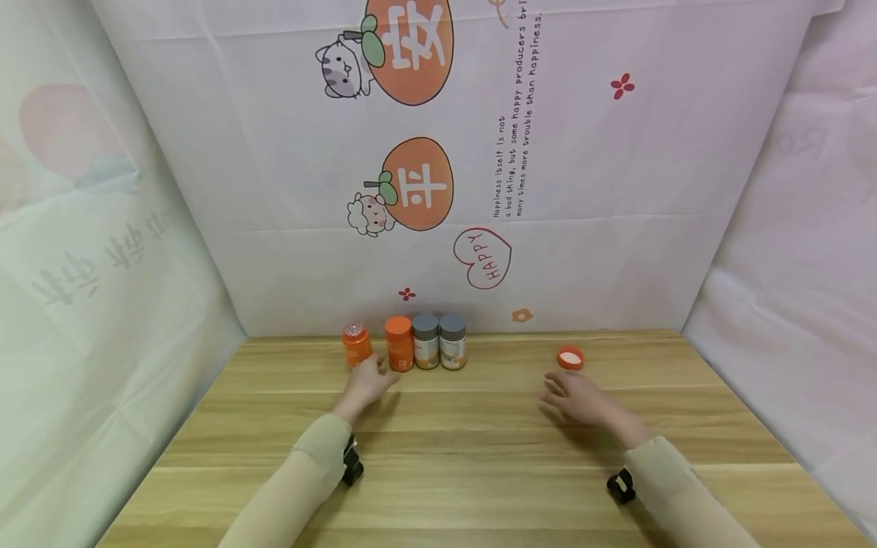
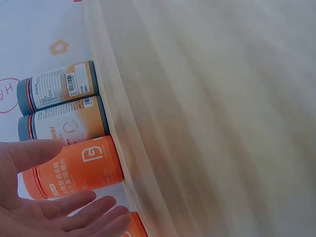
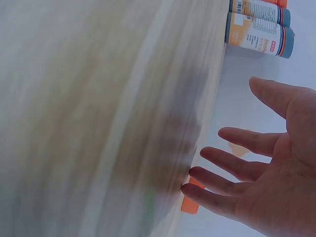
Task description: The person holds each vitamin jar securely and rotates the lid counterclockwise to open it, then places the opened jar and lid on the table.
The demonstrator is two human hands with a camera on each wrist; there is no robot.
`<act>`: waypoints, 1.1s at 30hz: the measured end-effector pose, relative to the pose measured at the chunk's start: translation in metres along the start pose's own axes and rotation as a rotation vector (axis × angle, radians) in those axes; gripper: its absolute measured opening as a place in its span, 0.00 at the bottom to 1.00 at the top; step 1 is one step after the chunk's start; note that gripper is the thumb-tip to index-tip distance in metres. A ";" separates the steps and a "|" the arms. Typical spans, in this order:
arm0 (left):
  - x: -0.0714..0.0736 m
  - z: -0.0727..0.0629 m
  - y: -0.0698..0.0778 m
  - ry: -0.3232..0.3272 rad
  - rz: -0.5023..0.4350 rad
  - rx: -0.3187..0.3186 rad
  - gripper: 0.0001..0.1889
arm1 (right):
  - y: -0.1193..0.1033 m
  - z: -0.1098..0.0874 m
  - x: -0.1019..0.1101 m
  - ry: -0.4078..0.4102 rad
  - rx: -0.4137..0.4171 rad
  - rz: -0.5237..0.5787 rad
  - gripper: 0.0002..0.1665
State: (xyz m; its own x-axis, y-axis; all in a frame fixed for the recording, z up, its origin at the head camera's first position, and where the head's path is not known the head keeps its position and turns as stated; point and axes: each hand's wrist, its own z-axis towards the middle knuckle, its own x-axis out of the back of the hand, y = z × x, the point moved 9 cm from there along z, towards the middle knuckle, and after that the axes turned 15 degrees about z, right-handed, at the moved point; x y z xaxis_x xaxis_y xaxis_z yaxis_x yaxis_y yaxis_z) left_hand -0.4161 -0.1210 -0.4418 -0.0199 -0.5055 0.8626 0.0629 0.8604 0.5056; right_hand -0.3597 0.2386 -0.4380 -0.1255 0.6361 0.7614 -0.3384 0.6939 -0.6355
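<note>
My left hand (image 1: 368, 380), its fingers extended and spread from the thumb, is in front of two orange bottles. The left bottle (image 1: 356, 344) has no lid on and shows a pale, red-speckled top; the hand overlaps its lower part. Beside it stands a capped orange bottle (image 1: 400, 346), which appears between thumb and fingers in the left wrist view. My right hand (image 1: 581, 397) is over the table with its fingers loosely spread, holding nothing. Just beyond it lies an orange lid (image 1: 570, 358) with a white inside, partly hidden behind the fingertips in the right wrist view.
Two grey-capped bottles, one (image 1: 425, 344) next to the capped orange bottle and another (image 1: 453, 344) to its right, stand along the back. Behind them rises a white printed cloth (image 1: 582, 228). Cloth also hangs at both sides of the wooden table (image 1: 466, 464).
</note>
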 end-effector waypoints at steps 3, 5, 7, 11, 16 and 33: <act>-0.002 0.005 0.002 0.007 0.004 0.000 0.32 | -0.003 0.002 -0.003 -0.007 -0.001 0.005 0.31; -0.002 0.007 0.003 0.013 0.001 0.005 0.32 | -0.006 0.003 -0.004 -0.012 -0.006 0.018 0.31; -0.002 0.008 0.004 0.023 -0.009 0.013 0.32 | -0.008 0.004 -0.005 -0.014 -0.015 0.028 0.31; -0.001 0.011 0.006 0.028 -0.023 0.036 0.32 | -0.012 0.006 -0.007 -0.015 -0.015 0.025 0.32; -0.003 0.017 0.004 0.032 -0.032 0.056 0.31 | -0.012 0.008 -0.011 -0.020 -0.026 0.025 0.33; -0.007 0.029 0.005 0.062 -0.154 0.080 0.28 | -0.015 0.010 -0.019 -0.022 -0.044 0.068 0.35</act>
State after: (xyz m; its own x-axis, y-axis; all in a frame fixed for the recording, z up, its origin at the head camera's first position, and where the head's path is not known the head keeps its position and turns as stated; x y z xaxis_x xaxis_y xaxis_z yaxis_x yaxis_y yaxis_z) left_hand -0.4446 -0.1110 -0.4447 0.0381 -0.6325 0.7736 -0.0156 0.7737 0.6333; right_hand -0.3611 0.2127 -0.4413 -0.1676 0.6753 0.7183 -0.2870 0.6636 -0.6909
